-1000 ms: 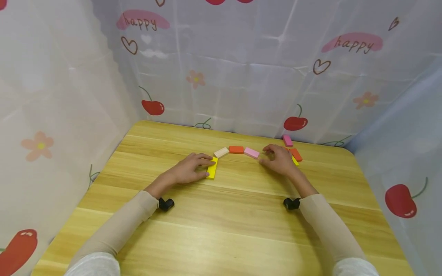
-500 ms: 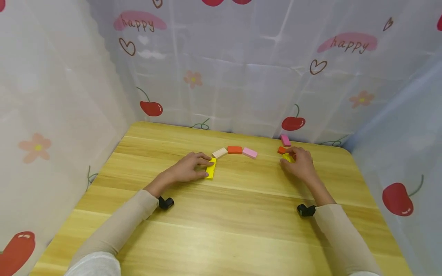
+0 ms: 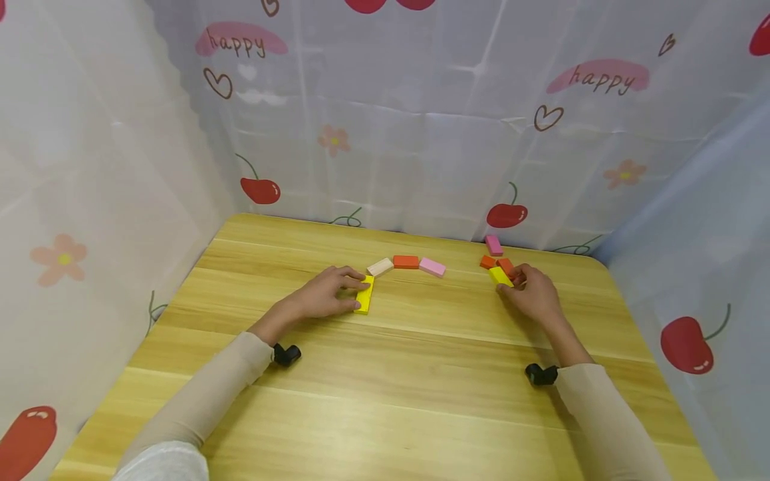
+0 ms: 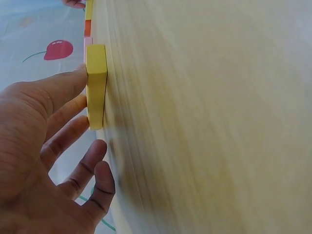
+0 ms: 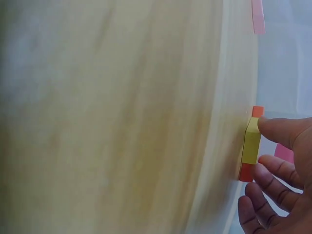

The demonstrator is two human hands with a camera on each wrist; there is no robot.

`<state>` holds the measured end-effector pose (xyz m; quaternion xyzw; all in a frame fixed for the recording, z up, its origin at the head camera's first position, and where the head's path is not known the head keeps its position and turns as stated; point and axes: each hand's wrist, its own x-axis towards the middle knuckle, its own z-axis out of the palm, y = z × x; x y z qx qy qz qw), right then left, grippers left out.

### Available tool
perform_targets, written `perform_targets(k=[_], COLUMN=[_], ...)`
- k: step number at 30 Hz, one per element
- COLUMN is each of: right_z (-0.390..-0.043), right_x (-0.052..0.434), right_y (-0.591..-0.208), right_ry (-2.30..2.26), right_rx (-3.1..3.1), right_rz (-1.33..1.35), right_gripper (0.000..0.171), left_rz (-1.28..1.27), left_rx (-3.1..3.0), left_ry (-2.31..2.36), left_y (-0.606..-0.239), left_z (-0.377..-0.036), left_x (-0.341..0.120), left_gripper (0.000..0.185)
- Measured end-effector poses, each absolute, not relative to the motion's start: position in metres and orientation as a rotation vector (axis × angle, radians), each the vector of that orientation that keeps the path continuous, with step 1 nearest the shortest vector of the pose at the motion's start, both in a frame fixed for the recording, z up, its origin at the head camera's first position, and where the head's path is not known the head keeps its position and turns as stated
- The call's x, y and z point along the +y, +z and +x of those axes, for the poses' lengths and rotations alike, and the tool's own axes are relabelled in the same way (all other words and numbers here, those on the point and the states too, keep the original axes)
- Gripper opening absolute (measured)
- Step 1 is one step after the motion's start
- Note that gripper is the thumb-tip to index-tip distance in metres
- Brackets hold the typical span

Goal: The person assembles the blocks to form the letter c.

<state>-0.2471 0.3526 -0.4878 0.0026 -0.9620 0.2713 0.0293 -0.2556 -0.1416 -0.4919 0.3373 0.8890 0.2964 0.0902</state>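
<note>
The left hand (image 3: pixel 327 292) lay beside a flat, bright yellow rectangular block (image 3: pixel 365 296) on the bench (image 3: pixel 385 401) of light wood grain. Its fingers were apart and relaxed, with tips touching the block; it did not look clamped. This block stood as the left end of a curved row, followed by a cream rectangular block (image 3: pixel 380 268), an orange-red rectangular block (image 3: pixel 406 262) and a pale pink rectangular block (image 3: pixel 432 267).

The right hand (image 3: pixel 535 292) pinched a second yellow block (image 3: pixel 500 276) between thumb and fingers, to the right of the row and well apart from it. Close behind this one were a small-looking orange block (image 3: pixel 488 262), partly hidden, and another orange-red block (image 3: pixel 505 266); a deep pink block (image 3: pixel 494 245) lay farther back, near the white printed curtain (image 3: pixel 421 160).

In my judgement, the right side carried more risk: the neighbours were so near that a sideways pull could drag or scatter them, and a pinch by fingertips only could let the block slip. On the left, a small push could turn the end block and disturb the cream one.
</note>
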Motion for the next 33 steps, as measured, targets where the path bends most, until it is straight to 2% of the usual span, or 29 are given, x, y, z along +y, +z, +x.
perform_targets(k=[10, 33], right_z=[-0.2500, -0.2494], right_x=[0.3497, 0.3462], right_y=[-0.4906, -0.4895], right_ry=[0.815, 0.793], right_rx=[-2.991, -3.029], right_rz=[-0.031, -0.099], right_gripper=[0.046, 0.051], left_rz=[1.000, 1.025], left_rx=[2.634, 2.647], left_ry=[0.899, 0.886], left_y=[-0.4936, -0.4939], left_z=[-0.2559, -0.2568], left_x=[-0.1428, -0.1428], left_gripper=[0.051, 0.050])
